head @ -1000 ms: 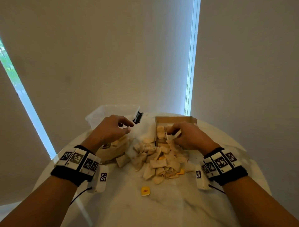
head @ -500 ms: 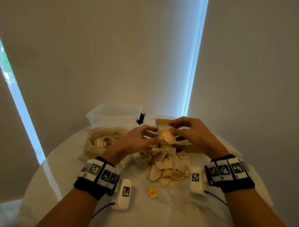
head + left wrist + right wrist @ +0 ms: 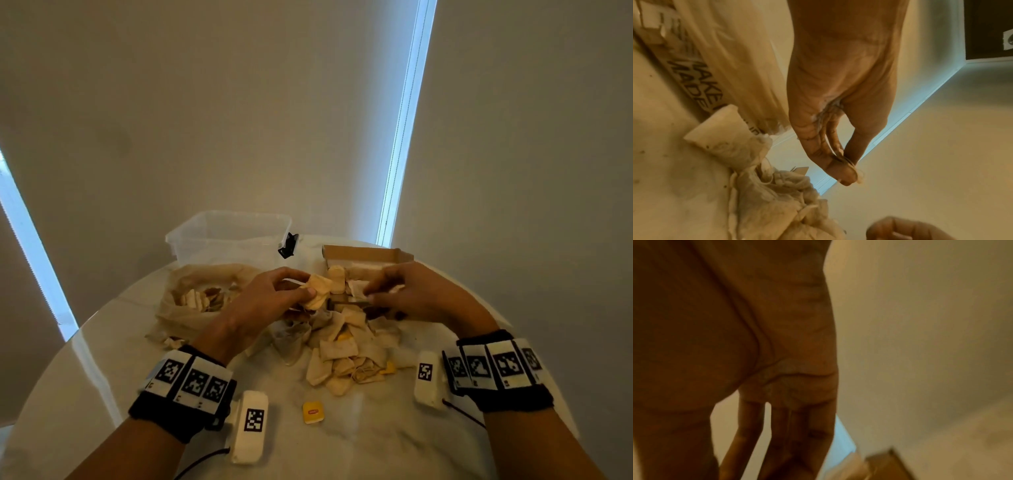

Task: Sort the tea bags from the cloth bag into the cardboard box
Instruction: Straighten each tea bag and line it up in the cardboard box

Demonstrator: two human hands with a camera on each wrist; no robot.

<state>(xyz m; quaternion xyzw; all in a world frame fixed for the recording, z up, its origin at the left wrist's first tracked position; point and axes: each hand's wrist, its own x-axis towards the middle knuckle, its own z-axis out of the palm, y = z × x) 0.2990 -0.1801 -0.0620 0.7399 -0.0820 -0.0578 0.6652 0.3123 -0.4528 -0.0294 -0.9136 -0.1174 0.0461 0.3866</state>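
Tea bag [image 3: 318, 292] in left hand [image 3: 270, 294] grip, long axis tilted toward cardboard box [image 3: 368, 255]

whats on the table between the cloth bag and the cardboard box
In the head view, the left hand sits between the cloth bag and the cardboard box, pinching a tea bag; loose tea bags are heaped just nearer.

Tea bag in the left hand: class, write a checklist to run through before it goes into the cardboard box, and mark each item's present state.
1. Left hand pinches the tea bag: ok.
2. Cardboard box open on top: ok.
3. Room left in the box: cannot tell.
4. Right hand clear of the box front: not ok.
5. What the right hand holds: cannot tell.
6. String trailing to the loose pile: cannot tell.
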